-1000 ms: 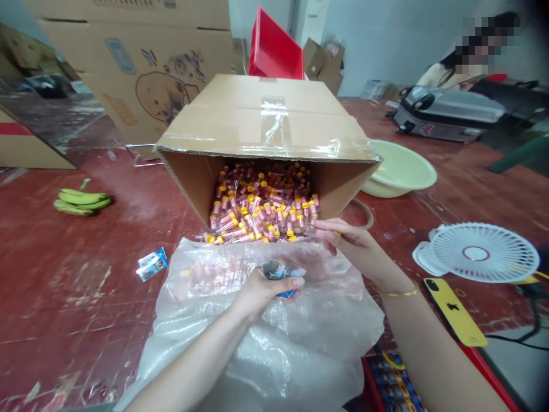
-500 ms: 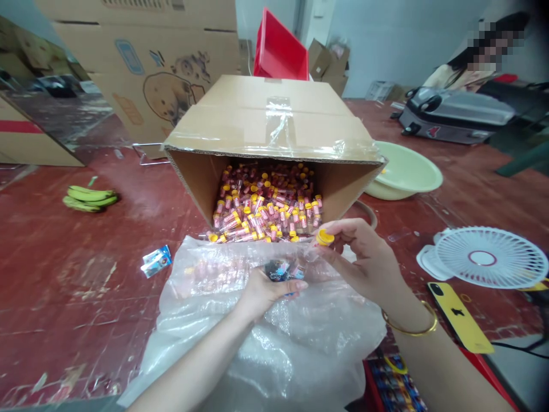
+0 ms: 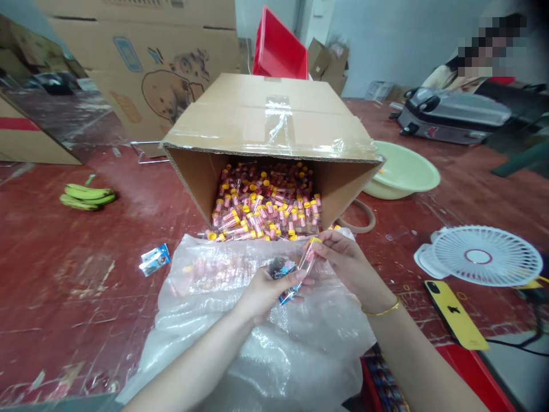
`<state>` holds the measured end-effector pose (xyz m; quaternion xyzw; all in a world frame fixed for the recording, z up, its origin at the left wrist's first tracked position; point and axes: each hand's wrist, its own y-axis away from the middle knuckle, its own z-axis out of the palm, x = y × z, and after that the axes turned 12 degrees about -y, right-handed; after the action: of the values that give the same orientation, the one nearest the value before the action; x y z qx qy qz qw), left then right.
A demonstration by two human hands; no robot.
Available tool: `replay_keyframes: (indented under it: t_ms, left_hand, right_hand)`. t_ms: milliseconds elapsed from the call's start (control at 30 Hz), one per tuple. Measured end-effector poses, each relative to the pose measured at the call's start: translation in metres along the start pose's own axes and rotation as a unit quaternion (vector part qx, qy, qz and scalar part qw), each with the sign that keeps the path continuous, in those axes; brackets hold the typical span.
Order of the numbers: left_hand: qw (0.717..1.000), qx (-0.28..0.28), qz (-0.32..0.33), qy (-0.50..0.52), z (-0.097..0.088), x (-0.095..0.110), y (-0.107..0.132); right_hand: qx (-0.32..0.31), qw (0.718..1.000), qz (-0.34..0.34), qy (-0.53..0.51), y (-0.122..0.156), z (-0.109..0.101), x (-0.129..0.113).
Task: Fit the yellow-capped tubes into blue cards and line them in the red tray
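Left hand (image 3: 262, 293) clamped on small packets (image 3: 280, 268); right hand (image 3: 350, 264) pinching a yellow-capped tube (image 3: 307, 259) near its cap, lower end at the left hand. Open carton (image 3: 249, 117) of similar tubes (image 3: 266, 209) just beyond both hands; plastic sheet (image 3: 295, 355) beneath.

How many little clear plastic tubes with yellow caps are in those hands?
1. The clear plastic tube with a yellow cap slants between the right hand, at its capped end, and the left hand, near its lower end. Others may be hidden.
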<state>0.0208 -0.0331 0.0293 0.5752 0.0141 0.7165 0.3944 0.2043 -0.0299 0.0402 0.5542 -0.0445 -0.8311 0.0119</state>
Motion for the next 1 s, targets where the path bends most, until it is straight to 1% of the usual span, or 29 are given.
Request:
replay_keyframes:
  t_ms: [100,233,333,433,500,633,667,700,800,867,1000]
  left_hand:
    - [1.0,-0.015,-0.012,0.023,0.002,0.004,-0.001]
    - [0.998,0.007,-0.008,0.056,0.003,0.006,-0.005]
    - [0.999,0.025,-0.003,0.027,0.002,0.004,-0.007]
    - [1.0,0.027,0.005,0.005,0.0,0.002,-0.007]
    - [1.0,0.024,0.011,0.009,0.0,0.001,-0.006]
    - [0.999,0.039,0.035,0.011,-0.002,-0.001,-0.005]
    - [0.998,0.047,0.043,0.006,-0.002,-0.001,-0.005]
    - [0.997,0.054,0.05,-0.002,-0.002,-0.002,-0.006]
    - [0.996,0.063,0.064,-0.029,0.0,-0.003,-0.007]
    - [0.994,0.068,0.071,-0.044,0.002,-0.004,-0.008]
    - [0.994,0.081,0.056,-0.039,0.004,-0.002,-0.006]
  right_hand:
    - [-0.004,0.999,-0.032,-0.041,0.005,-0.001,0.005]
    - [0.036,0.992,-0.092,-0.075,0.01,0.002,0.01]
    - [0.035,0.991,-0.116,-0.048,0.012,0.004,0.011]
    - [0.018,0.99,-0.138,0.018,0.014,0.006,0.007]
    - [0.018,0.988,-0.148,0.035,0.015,0.007,0.003]
    - [0.081,0.983,-0.162,0.013,0.017,0.008,-0.004]
    - [0.09,0.985,-0.148,0.02,0.018,0.008,-0.004]
    - [0.089,0.988,-0.119,0.035,0.019,0.01,-0.004]
    - [0.052,0.995,-0.004,0.087,0.023,0.017,0.002]
    - [0.034,0.993,0.051,0.101,0.024,0.022,0.006]
    - [-0.012,0.986,0.11,0.121,0.023,0.024,0.008]
